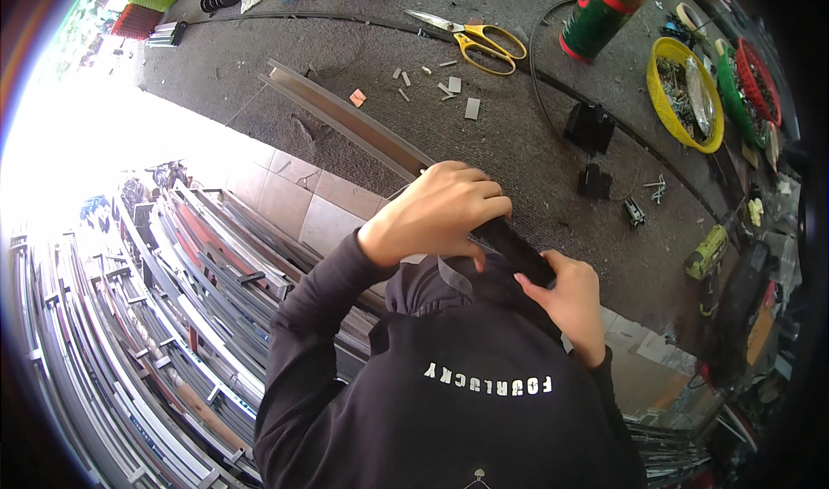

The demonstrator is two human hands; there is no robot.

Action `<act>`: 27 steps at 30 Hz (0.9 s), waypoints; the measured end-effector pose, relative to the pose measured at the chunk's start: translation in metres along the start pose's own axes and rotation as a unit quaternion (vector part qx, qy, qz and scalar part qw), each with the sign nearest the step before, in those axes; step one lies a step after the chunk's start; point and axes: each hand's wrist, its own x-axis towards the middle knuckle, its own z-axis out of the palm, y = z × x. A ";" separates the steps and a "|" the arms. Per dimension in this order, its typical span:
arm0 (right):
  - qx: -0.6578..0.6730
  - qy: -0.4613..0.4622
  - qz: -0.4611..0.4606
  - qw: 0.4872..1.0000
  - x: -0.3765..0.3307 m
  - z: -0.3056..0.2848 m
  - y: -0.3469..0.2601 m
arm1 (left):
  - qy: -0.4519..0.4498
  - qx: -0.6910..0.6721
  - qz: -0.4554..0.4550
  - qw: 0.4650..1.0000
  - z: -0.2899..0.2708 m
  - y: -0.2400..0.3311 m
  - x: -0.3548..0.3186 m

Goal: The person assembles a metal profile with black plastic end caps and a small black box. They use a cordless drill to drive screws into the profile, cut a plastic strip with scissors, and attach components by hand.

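Note:
A long brown-grey metal profile (345, 125) lies slantwise over the near edge of the workbench, its far end pointing to the upper left. My left hand (445, 211) is closed over its near part, knuckles up and thumb on the near side. Beyond that hand a dark, bar-like length (515, 249) shows. Whether it is the same profile in shadow or a separate piece, I cannot tell. My right hand (570, 301) grips the near right end of this dark length between thumb and fingers, close to my body. My palms hide what lies beneath.
Yellow-handled scissors (489, 47), small offcuts (472, 108) and a green-red can (603, 14) are on the workbench (345, 57). To the right are a yellow basket (663, 92) of screws, black blocks (590, 128) and a green power drill (706, 254). Metal profiles (173, 316) fill a rack at lower left.

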 end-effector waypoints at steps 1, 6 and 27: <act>-0.022 0.040 -0.038 0.998 0.007 0.005 -0.008 | 0.022 -0.012 0.011 1.000 0.001 -0.001 0.001; 0.080 0.131 -0.127 0.980 0.019 0.023 -0.010 | 0.066 -0.039 0.034 0.996 0.011 -0.007 0.003; 0.190 0.211 -0.136 0.949 -0.040 0.037 0.029 | -0.013 0.153 -0.022 0.988 -0.024 -0.051 -0.025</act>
